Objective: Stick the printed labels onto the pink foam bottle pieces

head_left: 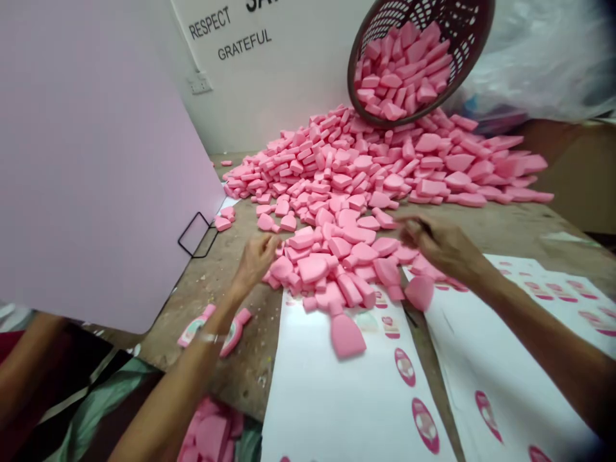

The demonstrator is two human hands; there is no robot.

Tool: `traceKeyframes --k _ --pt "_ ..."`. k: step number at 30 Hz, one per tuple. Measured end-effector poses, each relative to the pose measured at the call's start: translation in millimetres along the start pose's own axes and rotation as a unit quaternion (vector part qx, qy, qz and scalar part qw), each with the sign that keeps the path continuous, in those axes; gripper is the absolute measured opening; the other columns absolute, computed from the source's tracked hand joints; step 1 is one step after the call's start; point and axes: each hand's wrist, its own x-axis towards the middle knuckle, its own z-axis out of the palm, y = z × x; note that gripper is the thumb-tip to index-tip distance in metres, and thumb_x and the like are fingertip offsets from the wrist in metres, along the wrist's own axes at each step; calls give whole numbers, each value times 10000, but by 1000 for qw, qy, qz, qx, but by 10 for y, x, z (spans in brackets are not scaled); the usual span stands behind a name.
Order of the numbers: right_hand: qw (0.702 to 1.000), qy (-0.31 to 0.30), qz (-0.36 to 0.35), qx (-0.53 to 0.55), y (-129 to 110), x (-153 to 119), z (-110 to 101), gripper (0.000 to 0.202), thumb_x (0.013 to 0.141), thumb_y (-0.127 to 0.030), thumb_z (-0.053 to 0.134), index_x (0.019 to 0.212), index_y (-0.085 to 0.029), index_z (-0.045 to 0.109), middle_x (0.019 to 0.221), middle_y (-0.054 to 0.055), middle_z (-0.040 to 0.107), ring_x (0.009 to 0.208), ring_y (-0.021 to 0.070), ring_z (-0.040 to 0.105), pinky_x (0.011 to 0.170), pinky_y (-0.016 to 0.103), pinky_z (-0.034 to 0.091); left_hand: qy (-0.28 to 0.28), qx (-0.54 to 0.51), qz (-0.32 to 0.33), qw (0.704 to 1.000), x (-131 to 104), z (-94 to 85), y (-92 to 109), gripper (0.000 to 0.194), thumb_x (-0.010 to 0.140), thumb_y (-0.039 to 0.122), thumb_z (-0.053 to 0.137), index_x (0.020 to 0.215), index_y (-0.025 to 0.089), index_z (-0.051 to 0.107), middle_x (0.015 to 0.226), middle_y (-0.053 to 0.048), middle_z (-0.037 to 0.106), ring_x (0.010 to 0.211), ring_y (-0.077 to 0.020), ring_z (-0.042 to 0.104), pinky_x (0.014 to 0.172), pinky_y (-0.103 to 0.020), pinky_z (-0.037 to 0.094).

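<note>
A near pile of pink bottle-shaped pieces (312, 268) lies between my hands, some of it over the top of a white sticker sheet (332, 398). My left hand (257, 260) is at the pile's left edge, fingers curled together; what they hold, if anything, is hidden. On the right, my right hand (443, 247) is closed beside the pile, blurred, with a small dark thing at its fingers that I cannot make out. One loose pink bottle shape (347, 335) rests on the sheet. Two pink bottles with labels (235, 332) lie beside my left forearm.
Behind rises a large pink heap (337, 154), under a tilted brown basket (353, 83) holding more pieces. More sticker sheets (457, 346) lie at right. A pale board (96, 160) stands at left, with a black wire stand (192, 255). Another person's arm (31, 353) shows lower left.
</note>
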Motion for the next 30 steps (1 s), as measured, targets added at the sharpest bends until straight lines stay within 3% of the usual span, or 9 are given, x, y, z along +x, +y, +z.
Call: traceKeyframes --k 2,5,8,12,15,20,24,26,30 --pt "997 -73 25 5 -49 -585 29 321 906 -365 403 982 -175 650 695 41 637 593 143 537 589 278 409 -26 -3 -8 1000 -550 -3 -11 293 879 367 491 744 142 623 610 25 554 578 -110 523 530 -212 392" --pt "983 -140 114 23 -234 -1317 305 287 833 -467 506 974 -240 611 822 53 676 687 199 592 617 308 425 -51 -73 -78 993 -1238 240 -81 268 869 386 465 806 160 595 589 38 530 500 -93 495 464 -193 359" --pt "974 -140 175 10 -486 -1611 641 341 752 -556 577 869 -237 603 769 45 662 676 213 582 591 304 392 -59 -177 -155 970 -1584 601 -141 335 831 453 497 963 151 556 761 -11 595 497 -101 560 476 -217 440" --pt "958 -183 196 99 -751 -1609 807 405 725 -563 586 576 -214 445 559 -13 493 532 133 440 507 267 301 -48 -226 -174 957 -1647 866 -158 470 770 501 581 1069 139 549 766 -19 593 524 -108 570 479 -211 434" --pt "945 -215 199 149 -892 -1669 717 456 735 -575 574 548 -212 372 516 -51 376 488 95 342 477 252 260 -64 -242 -165 954 -1636 848 -137 427 734 529 627 877 126 622 600 32 521 449 -80 452 428 -200 342" --pt "920 -293 121 230 -951 -1787 422 338 836 -528 508 766 -204 571 693 -24 560 628 124 498 564 247 375 -142 -342 -176 912 -1696 774 -14 377 750 495 639 819 125 624 684 -7 604 600 -123 574 570 -228 458" --pt "985 -154 67 32 -608 -1586 290 374 937 -448 326 877 -210 607 792 20 642 723 158 566 647 278 422 -130 -410 -205 879 -1639 860 130 411 773 467 621 978 114 572 870 -98 666 680 -191 672 665 -334 549" --pt "992 -92 67 -57 -398 -1449 303 363 939 -416 323 830 -209 602 769 36 640 743 182 563 673 308 402 -117 -393 -200 890 -1546 951 187 389 774 423 621 984 101 559 866 -111 663 683 -200 684 673 -344 561" --pt "990 -71 35 -117 -195 -1319 408 207 885 -353 454 848 -209 598 801 52 643 816 221 551 746 352 340 -115 -369 -206 899 -1339 1190 242 318 718 308 652 939 102 552 852 -92 629 668 -207 687 624 -326 569"
